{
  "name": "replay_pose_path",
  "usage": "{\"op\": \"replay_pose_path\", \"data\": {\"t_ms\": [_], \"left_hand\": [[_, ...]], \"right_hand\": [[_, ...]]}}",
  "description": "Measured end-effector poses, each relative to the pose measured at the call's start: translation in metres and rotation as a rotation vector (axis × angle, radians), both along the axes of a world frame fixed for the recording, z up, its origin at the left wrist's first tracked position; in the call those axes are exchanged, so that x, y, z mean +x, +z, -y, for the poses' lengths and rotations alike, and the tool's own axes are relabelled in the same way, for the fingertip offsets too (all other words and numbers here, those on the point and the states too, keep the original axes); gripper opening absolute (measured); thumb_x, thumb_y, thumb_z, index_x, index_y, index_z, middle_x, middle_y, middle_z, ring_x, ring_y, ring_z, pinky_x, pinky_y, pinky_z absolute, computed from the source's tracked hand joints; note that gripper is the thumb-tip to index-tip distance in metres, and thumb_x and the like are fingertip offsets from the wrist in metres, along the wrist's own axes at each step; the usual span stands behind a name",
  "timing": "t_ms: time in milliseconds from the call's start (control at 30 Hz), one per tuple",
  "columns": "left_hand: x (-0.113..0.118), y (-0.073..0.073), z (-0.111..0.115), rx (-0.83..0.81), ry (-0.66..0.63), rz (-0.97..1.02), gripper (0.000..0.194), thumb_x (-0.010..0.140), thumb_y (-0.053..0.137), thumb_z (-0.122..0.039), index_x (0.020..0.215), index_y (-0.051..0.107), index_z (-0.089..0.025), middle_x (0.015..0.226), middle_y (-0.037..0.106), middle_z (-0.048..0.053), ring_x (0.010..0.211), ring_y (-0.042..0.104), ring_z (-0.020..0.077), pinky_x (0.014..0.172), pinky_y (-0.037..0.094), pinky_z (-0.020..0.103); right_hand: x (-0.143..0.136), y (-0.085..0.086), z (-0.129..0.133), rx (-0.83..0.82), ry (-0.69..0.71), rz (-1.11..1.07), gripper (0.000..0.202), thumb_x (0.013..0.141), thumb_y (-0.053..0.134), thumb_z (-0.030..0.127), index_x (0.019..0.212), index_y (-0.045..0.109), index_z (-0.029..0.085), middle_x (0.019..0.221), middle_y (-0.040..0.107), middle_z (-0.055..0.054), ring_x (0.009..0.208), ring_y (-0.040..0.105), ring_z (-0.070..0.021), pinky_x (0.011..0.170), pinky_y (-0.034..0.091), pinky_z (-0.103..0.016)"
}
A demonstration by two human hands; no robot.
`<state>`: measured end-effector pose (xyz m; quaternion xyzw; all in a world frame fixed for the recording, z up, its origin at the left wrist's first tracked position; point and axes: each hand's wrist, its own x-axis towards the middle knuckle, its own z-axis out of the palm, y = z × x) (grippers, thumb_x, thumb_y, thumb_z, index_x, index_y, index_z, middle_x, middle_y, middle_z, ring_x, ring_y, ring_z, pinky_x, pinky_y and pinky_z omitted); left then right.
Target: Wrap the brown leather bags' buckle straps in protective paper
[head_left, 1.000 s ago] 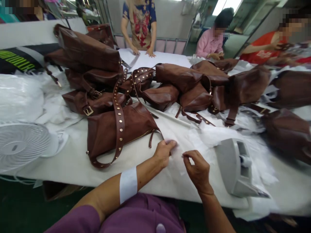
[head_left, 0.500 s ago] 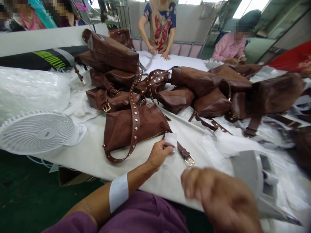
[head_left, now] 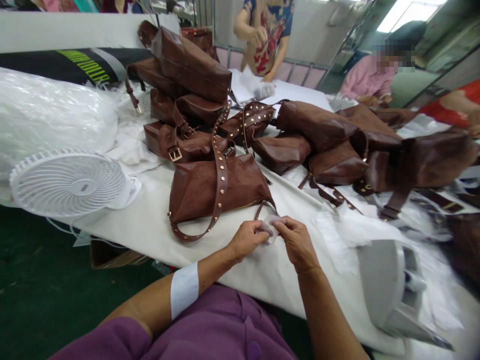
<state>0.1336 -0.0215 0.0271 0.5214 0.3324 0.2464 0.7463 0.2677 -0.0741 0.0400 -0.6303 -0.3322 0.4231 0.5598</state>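
Tissue (head_left: 270, 228) is pinched in the nearly closed left hand (head_left: 246, 240) and right hand (head_left: 299, 245), over the tabletop (head_left: 150, 200), just beside the right end of the nearest bag (head_left: 195, 192); a fan (head_left: 80, 186) sits left.

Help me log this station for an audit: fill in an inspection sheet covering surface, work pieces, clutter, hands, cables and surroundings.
Surface: pale-covered table, covering draped over the near edge.
Work pieces: brown bag lying down, studded strap across it; crumpled thin white sheet near its right corner.
Clutter: more brown bags piled behind; clear plastic and white fan at left; grey device at right.
Hands: left hand and right hand both pinch the thin white sheet.
Cables: pale cord below the fan; its far end cannot be traced.
Surroundings: person in a patterned top and person in pink across the table; green floor.
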Motion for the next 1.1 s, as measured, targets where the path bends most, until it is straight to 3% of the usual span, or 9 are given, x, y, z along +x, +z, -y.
{"op": "replay_pose_path", "data": {"t_ms": [167,333,467,567,733,833,933,1000,1100], "left_hand": [[-0.004,-0.003,-0.001,0.132,0.051,0.003,0.020,0.073,0.057,-0.018,0.091,0.061,-0.013,0.082,0.063,0.004,0.072,0.057,0.0126,0.065,0.044,0.023],[-0.014,0.016,-0.008,0.641,0.258,0.038,0.033,0.074,0.056,-0.012,0.107,0.054,-0.018,0.104,0.060,0.007,0.091,0.057,0.0166,0.076,0.046,0.029],[-0.018,0.034,-0.009,1.038,0.153,0.090,0.032,0.073,0.056,-0.011,0.104,0.056,-0.019,0.114,0.057,0.010,0.105,0.052,0.0224,0.088,0.044,0.038],[-0.017,0.042,-0.008,1.148,0.069,0.023,0.028,0.075,0.056,-0.012,0.102,0.060,-0.019,0.118,0.055,0.011,0.106,0.052,0.0235,0.093,0.042,0.042],[-0.019,0.045,-0.007,0.888,0.018,0.106,0.017,0.075,0.060,-0.017,0.092,0.063,-0.018,0.111,0.060,0.010,0.100,0.055,0.0212,0.088,0.045,0.037],[-0.019,0.032,-0.010,0.352,0.129,0.130,0.022,0.078,0.057,-0.024,0.097,0.059,-0.015,0.100,0.062,0.010,0.077,0.060,0.0147,0.065,0.049,0.027],[-0.010,0.006,-0.019,-0.099,0.248,-0.050,0.033,0.078,0.051,-0.023,0.108,0.053,-0.011,0.085,0.062,0.006,0.048,0.049,0.0073,0.042,0.035,0.020],[0.001,-0.012,-0.028,-0.155,0.236,-0.204,0.042,0.076,0.049,-0.020,0.117,0.050,-0.011,0.077,0.060,0.003,0.040,0.042,0.0061,0.038,0.028,0.020],[0.024,-0.029,-0.044,0.092,0.149,-0.431,0.035,0.076,0.050,-0.019,0.110,0.057,-0.012,0.064,0.058,0.000,0.045,0.047,0.0097,0.044,0.033,0.021]], "right_hand": [[-0.004,0.007,0.002,0.013,-0.103,0.051,0.022,0.068,0.070,0.029,0.061,0.055,0.016,0.060,0.051,0.002,0.057,0.045,-0.0106,0.057,0.036,-0.024],[-0.003,0.015,0.007,-0.003,-0.064,0.227,0.021,0.069,0.070,0.031,0.064,0.056,0.016,0.065,0.053,0.001,0.060,0.047,-0.0123,0.057,0.037,-0.025],[-0.001,0.023,0.012,0.022,0.007,0.439,0.015,0.071,0.069,0.029,0.066,0.061,0.017,0.070,0.053,0.000,0.063,0.048,-0.0123,0.059,0.037,-0.025],[-0.002,0.030,0.017,0.040,0.064,0.547,0.011,0.074,0.067,0.027,0.070,0.063,0.018,0.072,0.053,0.000,0.065,0.049,-0.0126,0.061,0.038,-0.025],[0.000,0.040,0.028,0.019,0.087,0.569,0.009,0.075,0.066,0.026,0.072,0.064,0.018,0.074,0.055,-0.001,0.067,0.052,-0.0135,0.062,0.039,-0.025],[0.012,0.052,0.043,0.040,0.095,0.496,0.008,0.076,0.067,0.025,0.074,0.064,0.018,0.077,0.056,-0.002,0.069,0.053,-0.0140,0.063,0.040,-0.025],[0.032,0.071,0.064,0.103,0.097,0.474,0.008,0.077,0.067,0.026,0.079,0.064,0.019,0.080,0.057,-0.002,0.073,0.054,-0.0147,0.065,0.041,-0.025],[0.045,0.083,0.077,0.126,0.098,0.486,0.009,0.077,0.067,0.026,0.082,0.064,0.020,0.081,0.057,-0.003,0.074,0.054,-0.0151,0.065,0.041,-0.025],[0.054,0.088,0.086,0.094,0.156,0.501,0.010,0.077,0.067,0.027,0.083,0.064,0.019,0.082,0.058,-0.004,0.074,0.054,-0.0157,0.065,0.041,-0.026]]}}
